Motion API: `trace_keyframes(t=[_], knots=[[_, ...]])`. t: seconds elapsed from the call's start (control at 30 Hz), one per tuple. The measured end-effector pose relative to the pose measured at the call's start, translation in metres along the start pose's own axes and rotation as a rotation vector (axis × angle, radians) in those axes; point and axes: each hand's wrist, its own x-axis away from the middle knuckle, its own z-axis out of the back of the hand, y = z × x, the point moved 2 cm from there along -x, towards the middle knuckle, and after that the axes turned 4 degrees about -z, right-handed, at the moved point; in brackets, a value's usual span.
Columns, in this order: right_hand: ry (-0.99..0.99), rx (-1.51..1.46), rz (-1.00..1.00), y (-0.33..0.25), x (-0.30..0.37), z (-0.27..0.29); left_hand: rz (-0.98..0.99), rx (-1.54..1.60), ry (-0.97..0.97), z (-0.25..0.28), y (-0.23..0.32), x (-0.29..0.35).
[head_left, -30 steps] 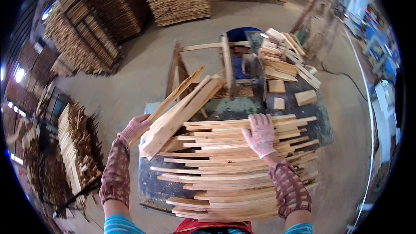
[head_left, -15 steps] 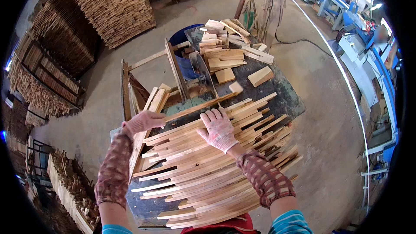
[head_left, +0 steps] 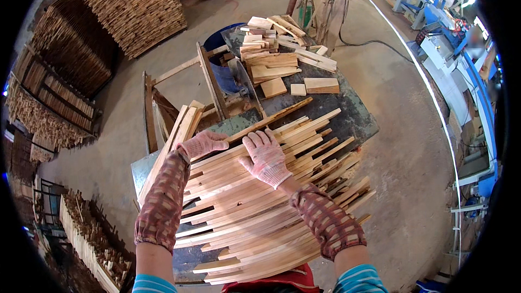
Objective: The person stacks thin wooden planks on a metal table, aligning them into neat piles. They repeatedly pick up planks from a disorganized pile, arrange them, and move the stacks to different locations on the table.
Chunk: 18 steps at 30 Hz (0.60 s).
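Observation:
My left hand (head_left: pixel 204 144), in a pinkish work glove, is closed around the near-left end of a narrow wooden strip (head_left: pixel 277 115) with a darker edge. That strip lies slantwise on the dark table, its middle close to a thin upright saw blade (head_left: pixel 251 88). My right hand (head_left: pixel 264 157), also gloved, rests flat with its fingers stretched out, fingertips at the strip's near side. Under the right palm spreads a layer of pale wooden strips (head_left: pixel 244 206), side by side with uneven ends. Beyond the strip, a small square block (head_left: pixel 298 89) touches a larger rectangular block (head_left: pixel 321 85).
Offcuts (head_left: pixel 271 49) are heaped on the far part of the table (head_left: pixel 353 111). A blue barrel (head_left: pixel 223 78) stands behind a wooden frame (head_left: pixel 211 81). Longer boards (head_left: pixel 172 141) lean at the left. Tall wood stacks (head_left: pixel 130 8) and blue machines (head_left: pixel 442 32) stand farther off.
My left hand and the strip have moved to the right and away from me. The small block has shifted to lie against the larger block, which has turned. My right hand stays flat.

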Motion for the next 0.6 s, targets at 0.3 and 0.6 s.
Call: trace_keyframes(t=[0.3,0.6], knots=[[-0.033,0.064,0.012,-0.006,0.0,-0.004,-0.301,-0.4,0.086,-0.015,-0.024,-0.005],[-0.029,0.104,0.054,-0.004,0.002,-0.014,-0.307,-0.942,0.24,-0.027,-0.042,-0.036]])
